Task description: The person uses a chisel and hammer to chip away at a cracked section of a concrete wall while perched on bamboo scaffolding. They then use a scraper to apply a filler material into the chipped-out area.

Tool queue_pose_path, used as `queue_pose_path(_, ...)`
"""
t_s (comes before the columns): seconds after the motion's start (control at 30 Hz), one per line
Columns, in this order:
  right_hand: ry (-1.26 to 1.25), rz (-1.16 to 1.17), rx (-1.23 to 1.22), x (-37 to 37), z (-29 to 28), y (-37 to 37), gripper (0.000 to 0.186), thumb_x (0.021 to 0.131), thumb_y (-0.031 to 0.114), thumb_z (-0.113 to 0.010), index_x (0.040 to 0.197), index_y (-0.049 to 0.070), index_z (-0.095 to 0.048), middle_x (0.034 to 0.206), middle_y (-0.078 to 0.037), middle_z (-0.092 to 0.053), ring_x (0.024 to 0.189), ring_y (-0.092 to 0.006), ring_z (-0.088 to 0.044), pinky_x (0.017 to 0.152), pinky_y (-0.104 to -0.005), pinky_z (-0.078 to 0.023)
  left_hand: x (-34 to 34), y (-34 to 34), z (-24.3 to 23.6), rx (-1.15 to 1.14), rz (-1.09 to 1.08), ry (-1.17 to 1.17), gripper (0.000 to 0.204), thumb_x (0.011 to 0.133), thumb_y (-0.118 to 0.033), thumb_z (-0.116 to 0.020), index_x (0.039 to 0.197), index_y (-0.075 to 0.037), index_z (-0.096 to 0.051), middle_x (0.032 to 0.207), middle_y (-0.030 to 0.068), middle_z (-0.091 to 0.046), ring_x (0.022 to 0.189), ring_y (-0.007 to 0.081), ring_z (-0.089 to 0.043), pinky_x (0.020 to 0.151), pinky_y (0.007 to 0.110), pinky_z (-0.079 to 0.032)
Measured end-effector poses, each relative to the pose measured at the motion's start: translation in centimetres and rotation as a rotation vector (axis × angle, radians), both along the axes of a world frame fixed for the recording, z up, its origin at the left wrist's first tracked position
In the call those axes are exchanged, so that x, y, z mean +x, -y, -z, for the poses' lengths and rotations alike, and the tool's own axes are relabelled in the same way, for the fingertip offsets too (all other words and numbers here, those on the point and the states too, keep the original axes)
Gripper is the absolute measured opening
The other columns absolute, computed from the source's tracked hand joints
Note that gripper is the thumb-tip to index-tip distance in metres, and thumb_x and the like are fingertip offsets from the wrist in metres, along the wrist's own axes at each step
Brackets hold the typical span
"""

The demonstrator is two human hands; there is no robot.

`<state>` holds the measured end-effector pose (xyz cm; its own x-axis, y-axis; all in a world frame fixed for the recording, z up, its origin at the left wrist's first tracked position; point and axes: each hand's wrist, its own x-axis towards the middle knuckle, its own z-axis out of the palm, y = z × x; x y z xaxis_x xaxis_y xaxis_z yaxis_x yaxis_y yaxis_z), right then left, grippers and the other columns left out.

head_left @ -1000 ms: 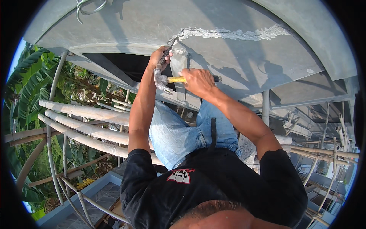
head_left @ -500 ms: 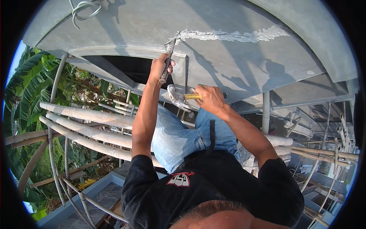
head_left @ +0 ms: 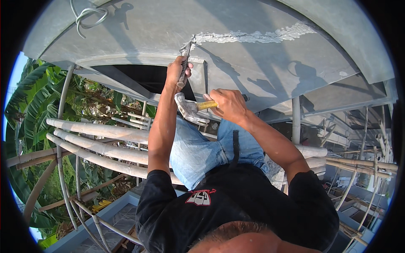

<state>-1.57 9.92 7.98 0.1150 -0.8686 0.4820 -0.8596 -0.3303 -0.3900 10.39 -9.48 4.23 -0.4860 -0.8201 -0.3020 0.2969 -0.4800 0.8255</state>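
Note:
My left hand (head_left: 176,71) is closed around a grey metal chisel (head_left: 184,67), whose tip rests at the left end of a rough chipped groove (head_left: 253,36) in the grey concrete wall (head_left: 261,67). My right hand (head_left: 228,105) grips the yellow handle of a hammer (head_left: 192,108). The hammer's steel head hangs just below the chisel's lower end, a short gap between them. Both arms reach up from my black shirt, over my blue jeans.
Bamboo scaffold poles (head_left: 97,130) run across the left below me, with more at the right (head_left: 358,164). A dark opening (head_left: 139,78) sits in the wall beside my left arm. A loop of grey wire (head_left: 88,17) hangs at the top left. Green trees lie far below.
My left hand has lifted the chisel up to the end of the groove. The hammer in my right hand has followed upward and now sits under the chisel.

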Motion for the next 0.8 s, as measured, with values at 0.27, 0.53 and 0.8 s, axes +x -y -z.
queue_pose_path(0.27, -0.043, -0.033, -0.036, 1.2, -0.6, 0.4, 0.019, 0.077, 0.016, -0.070, 0.077, 0.005, -0.055, 0.064, -0.011, -0.059, 0.055, -0.0302, -0.060, 0.049, -0.0398, -0.047, 0.4, 0.5, -0.4, 0.064, 0.002, -0.064, 0.017, 0.093, -0.016, -0.042, 0.094, -0.002, -0.051, 0.065, 0.0069, -0.056, 0.041, 0.0083, -0.043, 0.038, 0.020, -0.037)
queue_pose_path(0.53, -0.127, -0.011, 0.035, 2.0, -1.5, 2.6, 0.012, 0.080, 0.014, -0.061, 0.076, 0.004, -0.057, 0.061, -0.014, -0.060, 0.055, -0.0314, -0.064, 0.048, -0.0408, -0.051, 1.0, 1.8, -1.1, 0.075, 0.068, -0.083, 0.021, 0.096, -0.015, -0.037, 0.097, 0.001, -0.051, 0.064, 0.0051, -0.055, 0.040, 0.0058, -0.041, 0.036, 0.018, -0.037)
queue_pose_path(0.8, -0.141, -0.025, -0.022, 2.0, -2.6, 2.6, 0.009, 0.079, 0.010, -0.057, 0.074, 0.003, -0.054, 0.060, -0.013, -0.059, 0.053, -0.0301, -0.063, 0.045, -0.0400, -0.050, 1.3, 2.4, -1.1, 0.114, 0.107, -0.098, 0.017, 0.093, -0.017, -0.043, 0.093, -0.002, -0.052, 0.061, 0.0060, -0.057, 0.038, 0.0083, -0.043, 0.036, 0.020, -0.036)
